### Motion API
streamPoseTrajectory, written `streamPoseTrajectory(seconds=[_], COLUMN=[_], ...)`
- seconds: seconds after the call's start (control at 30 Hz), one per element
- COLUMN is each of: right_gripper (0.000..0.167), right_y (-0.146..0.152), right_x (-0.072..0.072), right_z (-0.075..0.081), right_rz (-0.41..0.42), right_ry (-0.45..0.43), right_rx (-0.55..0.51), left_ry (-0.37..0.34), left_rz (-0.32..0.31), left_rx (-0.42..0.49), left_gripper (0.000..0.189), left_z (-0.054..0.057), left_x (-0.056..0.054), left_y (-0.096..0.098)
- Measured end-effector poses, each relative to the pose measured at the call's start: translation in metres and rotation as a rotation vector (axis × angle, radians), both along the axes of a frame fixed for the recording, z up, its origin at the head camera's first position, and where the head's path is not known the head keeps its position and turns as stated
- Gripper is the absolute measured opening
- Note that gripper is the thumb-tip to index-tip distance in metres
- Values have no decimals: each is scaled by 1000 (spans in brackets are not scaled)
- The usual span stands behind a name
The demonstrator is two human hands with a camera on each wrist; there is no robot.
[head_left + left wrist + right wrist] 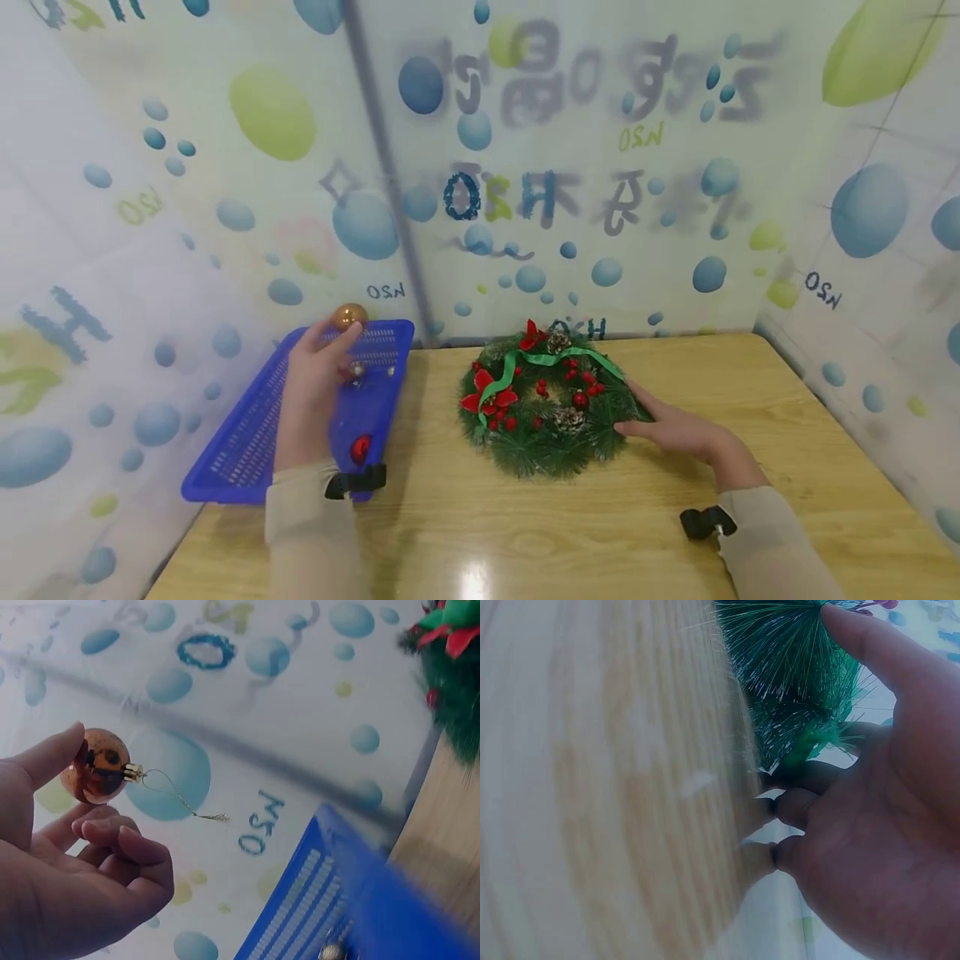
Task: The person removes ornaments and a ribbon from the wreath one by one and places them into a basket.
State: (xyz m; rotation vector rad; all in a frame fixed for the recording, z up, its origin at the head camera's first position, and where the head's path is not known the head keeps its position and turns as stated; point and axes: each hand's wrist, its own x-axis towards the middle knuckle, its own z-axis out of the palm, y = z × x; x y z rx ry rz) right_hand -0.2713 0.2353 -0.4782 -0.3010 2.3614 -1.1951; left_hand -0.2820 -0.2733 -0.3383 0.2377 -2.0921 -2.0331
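Note:
My left hand (309, 392) pinches a shiny gold Christmas ball (349, 316) between thumb and fingers, above a blue plastic basket (399, 350). In the left wrist view the ball (95, 766) has a gold cap and a thin hanging string (176, 796). At the middle of the table lies a green Christmas wreath (517, 454) with red flowers, berries, pinecones and a loose green ribbon (551, 359) across its top. My right hand (678, 429) grips the wreath's right edge, thumb on the needles; its fingers are partly hidden behind the greenery (780, 652).
Inside the basket lie a red ball (361, 450) and a small silvery ornament (357, 372). The wooden table (555, 533) meets a patterned curtain (675, 242) at the back and on both sides.

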Motion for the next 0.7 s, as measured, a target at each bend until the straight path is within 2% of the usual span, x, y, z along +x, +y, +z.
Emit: streamPoseTrajectory(seconds=[0.1,0.17,0.27,0.33,0.43,0.5,0.57,0.63,0.7], right_gripper=[106,106,106,105,105,105,105,105,105], right_y=[-1,-1,2,4,6,7,6,5,3], right_x=[1,2,2,2,2,2,2,2,1], right_z=[0,0,-1,-1,0,0,0,-1,-2], right_rz=[0,3,3,5,3,2,1,3,4], right_ry=[-5,-1,0,0,5,8,14,16,15], right_rx=[-1,0,2,1,6,9,10,7,4], left_ry=[-24,-47,-96,-116,-122,-137,-179,-242,-295], left_rz=[-82,-145,-217,-248,-270,-278,-287,-297,-310], left_rx=[19,18,31,71,99,27,-104,-243,-295], left_gripper=[70,65,52,43,41,42,47,61,73], left_z=[7,14,17,16,8,-2,-14,-27,-37], left_x=[-7,-10,-19,-24,-32,-38,-44,-48,-50], left_y=[-24,-39,-60,-72,-89,-99,-109,-119,-126])
